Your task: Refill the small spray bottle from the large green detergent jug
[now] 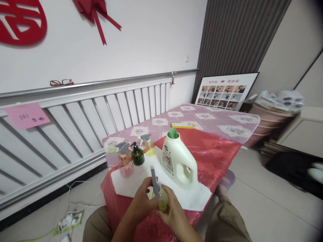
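My left hand and my right hand meet over the near edge of a red-covered table. Together they hold a small yellow-green spray bottle; its grey trigger head sticks up between the fingers, with the left hand at the head and the right hand around the body. Just behind stands a white detergent jug with a green open spout, on a white towel. A pink spray bottle, a dark green pump bottle and a yellow spray bottle stand at the left.
A yellow flat case lies on the pink patterned cloth farther back. A white slatted headboard with glasses on its rail runs along the left. A photo board, stacked pink baskets and papers on the floor are around.
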The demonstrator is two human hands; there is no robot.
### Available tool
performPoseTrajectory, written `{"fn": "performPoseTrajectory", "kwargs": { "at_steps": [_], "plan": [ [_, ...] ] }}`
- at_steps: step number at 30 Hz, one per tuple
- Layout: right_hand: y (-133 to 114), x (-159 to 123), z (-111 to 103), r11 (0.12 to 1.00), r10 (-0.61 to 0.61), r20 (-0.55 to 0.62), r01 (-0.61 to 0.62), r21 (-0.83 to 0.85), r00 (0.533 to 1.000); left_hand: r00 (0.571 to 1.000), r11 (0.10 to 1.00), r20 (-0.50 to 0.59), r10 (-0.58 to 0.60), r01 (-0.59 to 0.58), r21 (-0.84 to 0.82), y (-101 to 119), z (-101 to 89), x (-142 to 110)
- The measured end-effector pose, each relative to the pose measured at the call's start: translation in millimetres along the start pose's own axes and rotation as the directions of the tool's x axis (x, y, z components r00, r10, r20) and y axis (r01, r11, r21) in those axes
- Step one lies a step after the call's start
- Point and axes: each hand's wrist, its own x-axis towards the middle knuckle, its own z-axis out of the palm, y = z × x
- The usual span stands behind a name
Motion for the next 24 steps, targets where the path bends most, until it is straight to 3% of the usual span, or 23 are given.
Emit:
{"fn": "performPoseTrajectory", "kwargs": {
  "at_steps": [2,5,9,14,20,24],
  "plan": [
    [0,0,0,1.0,-0.013,0.003,0.013,0.019,1.0,0.997,0.994,0.075,0.013,-0.004,-0.109,0,-3.0,-1],
    [0,0,-1,1.0,-0.019,0.008,0.019,0.023,1.0,0.995,0.973,0.097,0.034,-0.011,-0.23,1,-2.6,-2],
    [2,-2,0,0.999,0.001,0.012,-0.001,0.043,1.0,0.999,0.979,-0.047,0.01,-0.019,-0.204,1,9.9,-1],
    [4,-4,0,0.998,0.026,0.02,-0.027,0.054,0.999,0.973,0.983,-0.225,-0.05,0.008,-0.183,-3,28.6,-3],
    [-6,-5,-5,0.989,0.081,0.037,-0.084,0.119,0.996,0.992,0.969,-0.111,-0.06,0.031,-0.245,-11,31.7,-11],
    [-11,-2,-29,0.947,0.175,0.235,-0.229,0.226,0.956,0.997,0.964,-0.074,-0.025,0.004,-0.267,-16,32.7,-17]
  ]
}}
